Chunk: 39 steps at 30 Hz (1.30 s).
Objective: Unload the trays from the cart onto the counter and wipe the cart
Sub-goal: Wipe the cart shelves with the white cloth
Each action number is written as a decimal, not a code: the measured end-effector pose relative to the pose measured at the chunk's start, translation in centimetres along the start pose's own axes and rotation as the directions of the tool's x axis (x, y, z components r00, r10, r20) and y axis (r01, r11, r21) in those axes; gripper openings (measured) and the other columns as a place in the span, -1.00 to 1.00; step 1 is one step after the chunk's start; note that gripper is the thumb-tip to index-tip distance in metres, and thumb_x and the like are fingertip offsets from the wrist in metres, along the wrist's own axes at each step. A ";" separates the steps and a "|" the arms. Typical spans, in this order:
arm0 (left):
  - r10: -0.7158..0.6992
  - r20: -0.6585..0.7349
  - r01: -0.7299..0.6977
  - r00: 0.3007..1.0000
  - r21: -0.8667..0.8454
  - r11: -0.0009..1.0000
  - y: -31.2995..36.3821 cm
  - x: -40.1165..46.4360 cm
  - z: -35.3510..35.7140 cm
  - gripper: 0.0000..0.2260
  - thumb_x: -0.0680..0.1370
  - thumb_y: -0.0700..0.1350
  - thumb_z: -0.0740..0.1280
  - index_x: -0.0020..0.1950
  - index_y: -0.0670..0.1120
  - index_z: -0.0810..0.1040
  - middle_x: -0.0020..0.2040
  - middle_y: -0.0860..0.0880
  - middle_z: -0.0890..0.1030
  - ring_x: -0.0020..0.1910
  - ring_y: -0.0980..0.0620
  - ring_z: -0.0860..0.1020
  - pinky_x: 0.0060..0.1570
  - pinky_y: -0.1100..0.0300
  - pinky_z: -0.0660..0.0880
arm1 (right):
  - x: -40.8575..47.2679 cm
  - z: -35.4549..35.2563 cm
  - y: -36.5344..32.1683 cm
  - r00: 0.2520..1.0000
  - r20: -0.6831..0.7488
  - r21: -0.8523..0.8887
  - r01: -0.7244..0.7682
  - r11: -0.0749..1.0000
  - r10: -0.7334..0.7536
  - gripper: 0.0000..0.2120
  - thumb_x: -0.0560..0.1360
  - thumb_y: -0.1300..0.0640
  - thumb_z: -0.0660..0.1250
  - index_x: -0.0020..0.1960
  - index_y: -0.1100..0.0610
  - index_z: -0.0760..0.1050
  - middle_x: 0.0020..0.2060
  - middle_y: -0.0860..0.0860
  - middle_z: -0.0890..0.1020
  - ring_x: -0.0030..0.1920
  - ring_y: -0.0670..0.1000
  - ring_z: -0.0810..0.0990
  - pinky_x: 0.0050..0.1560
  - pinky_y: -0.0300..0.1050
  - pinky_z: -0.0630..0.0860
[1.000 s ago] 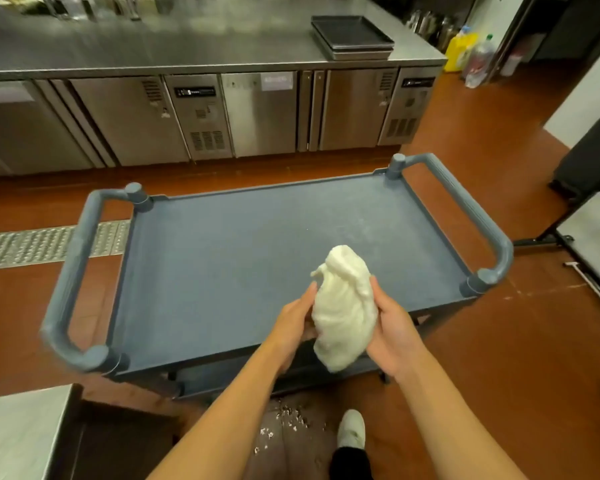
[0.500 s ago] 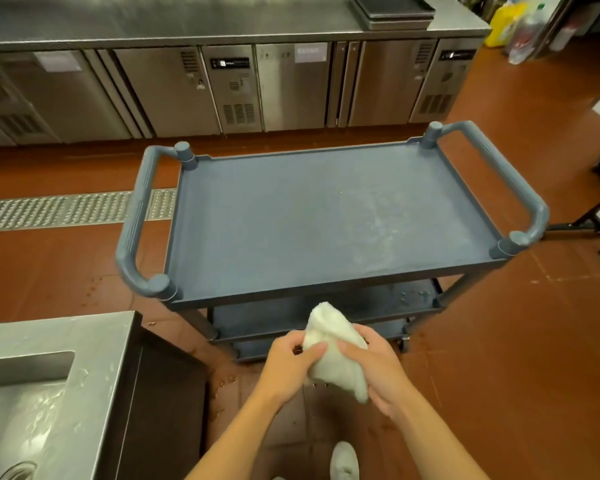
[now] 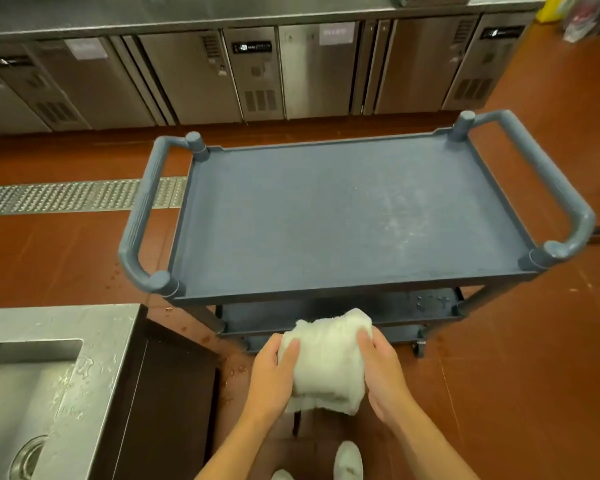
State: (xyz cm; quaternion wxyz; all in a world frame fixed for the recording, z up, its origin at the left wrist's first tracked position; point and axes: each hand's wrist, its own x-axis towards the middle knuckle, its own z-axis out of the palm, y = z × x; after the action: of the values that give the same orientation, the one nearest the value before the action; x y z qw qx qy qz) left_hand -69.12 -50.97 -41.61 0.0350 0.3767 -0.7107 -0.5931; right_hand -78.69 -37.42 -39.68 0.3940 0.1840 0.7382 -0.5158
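Now the cloth (image 3: 324,362) is spread wider than before, left hand (image 3: 271,372) and right hand (image 3: 383,370) fingers gripping its sides.

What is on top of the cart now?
The cart's top shelf holds no trays, only pale smears toward its right side. Both hands, left and right, hold the cloth in front of it, hiding part of the lower shelves.
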 end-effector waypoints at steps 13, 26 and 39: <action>0.210 -0.207 -0.151 0.956 0.265 0.952 17.5 17.0 -0.3 -0.54 0.66 0.09 0.30 0.51 -0.04 0.33 0.32 -0.02 0.51 0.24 -0.07 0.55 0.17 -0.01 0.52 | 12.4 -6.1 -22.9 0.906 -0.145 -0.017 0.399 0.917 -0.397 -0.59 0.52 -0.18 0.34 -0.03 0.20 0.53 -0.12 0.10 0.56 -0.11 0.12 0.55 -0.01 0.23 0.63; 0.209 -0.004 -0.097 0.978 0.878 0.469 1.9 19.8 3.4 -0.18 0.51 0.42 -0.36 0.68 0.02 -0.27 0.71 -0.03 -0.10 0.68 -0.07 -0.15 0.63 -0.14 -0.17 | 29.2 2.1 -22.6 0.721 0.218 -0.808 0.512 0.292 -0.658 -0.02 0.47 -0.50 0.24 0.68 -0.04 -0.02 0.67 0.14 -0.15 0.66 0.14 -0.19 0.63 0.15 -0.12; 0.325 -0.026 -0.253 0.945 0.568 0.783 1.8 19.0 1.5 -0.09 0.40 0.29 0.02 0.69 0.01 -0.18 0.69 0.04 -0.01 0.65 0.04 -0.02 0.65 -0.03 -0.03 | 18.4 3.2 -15.4 0.757 0.489 0.089 0.450 0.888 -0.433 -0.62 0.65 -0.22 0.24 0.03 0.04 0.66 -0.07 -0.01 0.70 -0.14 -0.05 0.65 -0.10 -0.09 0.58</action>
State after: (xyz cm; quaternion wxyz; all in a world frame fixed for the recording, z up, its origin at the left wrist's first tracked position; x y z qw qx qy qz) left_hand -84.33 -60.72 -48.00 0.0577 0.2924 -0.8982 -0.3233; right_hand -99.26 -48.97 -44.89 0.4403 -0.1406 0.6427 -0.6110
